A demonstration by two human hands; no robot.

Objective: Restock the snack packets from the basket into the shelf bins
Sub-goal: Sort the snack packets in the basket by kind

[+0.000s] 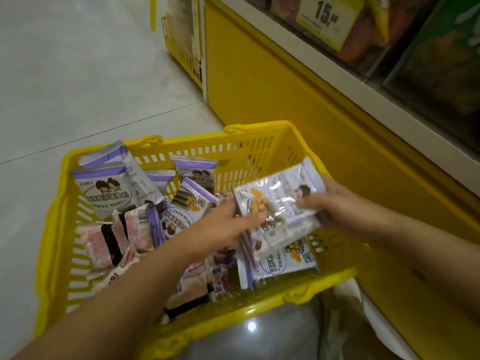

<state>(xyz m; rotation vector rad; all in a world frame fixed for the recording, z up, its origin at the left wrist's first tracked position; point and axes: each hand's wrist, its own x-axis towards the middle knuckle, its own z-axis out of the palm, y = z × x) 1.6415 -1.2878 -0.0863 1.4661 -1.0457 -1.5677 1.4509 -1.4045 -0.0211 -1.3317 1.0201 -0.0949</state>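
Around my hands, the yellow basket (53, 229) is crowded. Purple packets (104, 189) stand on edge at its far left, pink packets (104, 245) lie heaped at the near left, and one more purple packet (281, 261) lies flat at the near right, just under what I hold. To the right rises the shelf (285, 87) with its yellow base panel. Above that panel are clear bins (428, 63) of dark and orange snacks, too blurred to tell apart, and a yellow price tag (327, 16) reading 15. A slatted yellow rack (181, 50) stands at the far end of the shelf.

The basket sits on a pale tiled floor (78, 74), close against the shelf base.

Both my forearms reach in from the near side. My left hand (223, 224) comes across the basket and grips the left edge of a stack of purple packets (280, 201). My right hand (335, 203) grips the stack's right edge, thumb on top and fingers curled round the far side. The stack is held between them over the basket's right half, clear of the bins.
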